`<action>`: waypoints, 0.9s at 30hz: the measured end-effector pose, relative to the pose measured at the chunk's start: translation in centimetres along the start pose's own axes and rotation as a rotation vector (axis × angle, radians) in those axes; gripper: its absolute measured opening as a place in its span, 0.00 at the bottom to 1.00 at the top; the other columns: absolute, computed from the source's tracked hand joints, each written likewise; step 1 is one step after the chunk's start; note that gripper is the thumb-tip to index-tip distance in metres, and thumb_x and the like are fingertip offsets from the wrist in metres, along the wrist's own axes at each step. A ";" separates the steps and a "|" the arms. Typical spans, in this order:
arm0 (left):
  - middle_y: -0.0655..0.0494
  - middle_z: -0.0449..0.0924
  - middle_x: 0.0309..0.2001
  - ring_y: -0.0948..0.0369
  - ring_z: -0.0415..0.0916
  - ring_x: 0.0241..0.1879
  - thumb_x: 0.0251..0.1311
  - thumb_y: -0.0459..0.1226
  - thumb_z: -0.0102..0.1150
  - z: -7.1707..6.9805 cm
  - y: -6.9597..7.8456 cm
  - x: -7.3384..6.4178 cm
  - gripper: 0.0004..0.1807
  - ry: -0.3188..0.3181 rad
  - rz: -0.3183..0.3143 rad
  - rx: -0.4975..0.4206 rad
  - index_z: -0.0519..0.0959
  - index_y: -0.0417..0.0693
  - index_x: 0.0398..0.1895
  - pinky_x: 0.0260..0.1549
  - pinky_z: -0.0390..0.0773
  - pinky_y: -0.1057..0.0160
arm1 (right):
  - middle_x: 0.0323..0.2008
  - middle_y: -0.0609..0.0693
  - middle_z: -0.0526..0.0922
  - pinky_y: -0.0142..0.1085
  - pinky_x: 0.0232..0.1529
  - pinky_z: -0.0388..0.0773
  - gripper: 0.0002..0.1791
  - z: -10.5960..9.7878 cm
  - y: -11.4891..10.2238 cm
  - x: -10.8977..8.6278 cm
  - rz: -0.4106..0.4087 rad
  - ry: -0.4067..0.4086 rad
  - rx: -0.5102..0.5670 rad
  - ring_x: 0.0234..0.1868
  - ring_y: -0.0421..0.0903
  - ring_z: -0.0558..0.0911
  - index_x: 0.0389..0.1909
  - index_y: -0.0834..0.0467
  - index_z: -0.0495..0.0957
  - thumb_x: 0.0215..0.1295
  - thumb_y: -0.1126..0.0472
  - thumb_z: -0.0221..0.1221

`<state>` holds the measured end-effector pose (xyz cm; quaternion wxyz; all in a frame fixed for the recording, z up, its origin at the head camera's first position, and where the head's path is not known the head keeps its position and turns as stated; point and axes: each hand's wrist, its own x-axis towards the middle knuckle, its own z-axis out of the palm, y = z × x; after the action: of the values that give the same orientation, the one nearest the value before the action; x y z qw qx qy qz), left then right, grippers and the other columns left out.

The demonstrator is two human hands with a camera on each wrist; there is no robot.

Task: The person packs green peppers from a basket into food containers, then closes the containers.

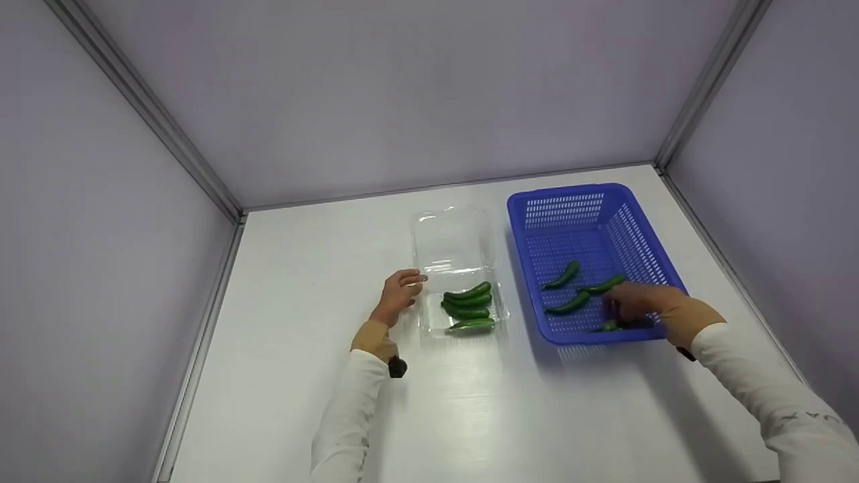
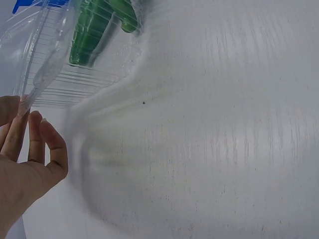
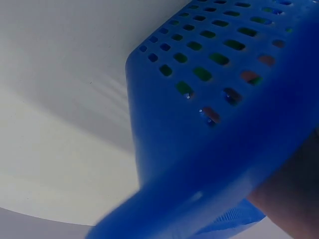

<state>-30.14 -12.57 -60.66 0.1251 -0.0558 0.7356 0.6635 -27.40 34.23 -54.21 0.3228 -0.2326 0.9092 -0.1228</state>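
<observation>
A clear plastic clamshell box [image 1: 429, 322] lies unfolded, its lid [image 1: 451, 235] laid back away from me. Several slim, curved green cucumbers [image 1: 468, 301] lie side by side in its near half. My left hand [image 1: 400, 293] pinches the box's left edge between thumb and finger, as the left wrist view shows, with the other fingers loosely bent. My right hand [image 1: 634, 302] reaches down into a blue basket [image 1: 520, 228], among more green cucumbers [image 1: 569, 304]. Its fingertips are hidden, and I cannot tell whether they hold one.
The basket stands right of the box on a white table [image 1: 302, 268]. Its perforated wall and thick rim [image 3: 199, 199] rise in front of the right wrist camera. Grey panels [image 1: 443, 100] enclose the table at the back and both sides.
</observation>
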 end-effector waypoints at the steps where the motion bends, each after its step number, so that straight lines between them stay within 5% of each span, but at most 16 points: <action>1: 0.43 0.76 0.60 0.53 0.73 0.55 0.70 0.29 0.53 0.0 0.0 0.0 0.21 0.000 0.001 0.001 0.68 0.34 0.64 0.52 0.71 0.47 | 0.33 0.52 0.78 0.41 0.34 0.74 0.15 0.0 0.1 0.0 -0.014 0.014 -0.007 0.33 0.48 0.74 0.45 0.68 0.79 0.57 0.77 0.55; 4: 0.43 0.77 0.59 0.53 0.73 0.55 0.69 0.30 0.53 0.0 -0.1 0.0 0.21 0.002 0.001 0.006 0.69 0.34 0.64 0.52 0.71 0.47 | 0.32 0.51 0.79 0.40 0.32 0.74 0.12 0.1 0.2 0.1 -0.063 0.054 -0.046 0.31 0.46 0.74 0.44 0.69 0.80 0.60 0.74 0.54; 15: 0.40 0.74 0.61 0.50 0.71 0.58 0.70 0.29 0.52 -0.1 0.3 -0.2 0.22 -0.023 0.006 -0.015 0.67 0.32 0.65 0.55 0.69 0.44 | 0.35 0.53 0.81 0.48 0.38 0.79 0.12 0.4 0.2 0.0 -0.026 0.038 -0.015 0.36 0.50 0.78 0.44 0.66 0.80 0.58 0.73 0.62; 27: 0.40 0.76 0.60 0.53 0.73 0.53 0.69 0.28 0.52 -0.2 -0.3 0.1 0.21 -0.014 0.025 -0.033 0.68 0.32 0.64 0.52 0.70 0.46 | 0.29 0.49 0.78 0.40 0.31 0.75 0.09 0.2 -0.4 0.4 -0.082 0.098 -0.001 0.30 0.45 0.74 0.37 0.64 0.78 0.55 0.76 0.63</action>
<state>-30.23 -12.80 -60.97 0.1213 -0.0440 0.7242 0.6774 -27.46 33.68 -54.42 0.2723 -0.2634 0.9138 -0.1467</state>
